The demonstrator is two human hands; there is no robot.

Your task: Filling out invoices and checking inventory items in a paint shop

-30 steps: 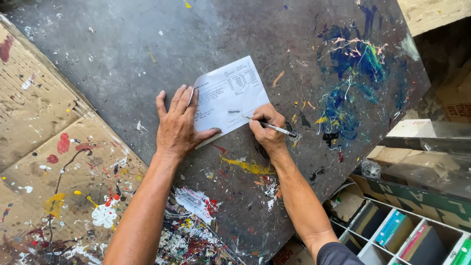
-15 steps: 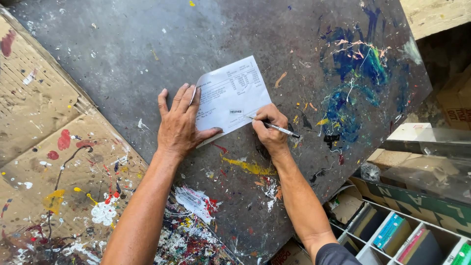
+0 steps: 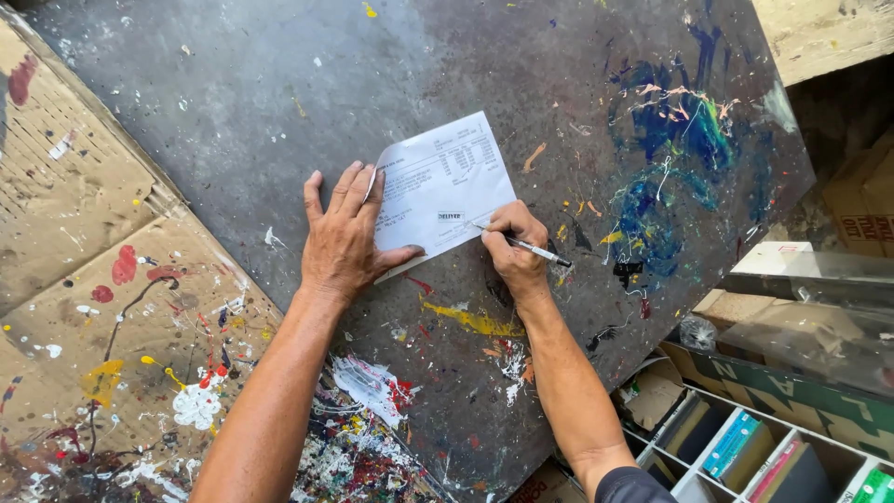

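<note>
Pinning one paper slip (image 3: 445,186) flat, left hand (image 3: 343,242) spread; right hand (image 3: 514,250) grip clamped on one pen (image 3: 531,247).

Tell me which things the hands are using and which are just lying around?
In use:
left hand, flat on the paper
white printed paper
right hand, holding the pen
pen, tip on the paper

Just lying about:
paint-splattered dark board
cardboard sheets
shelf of boxes
</note>
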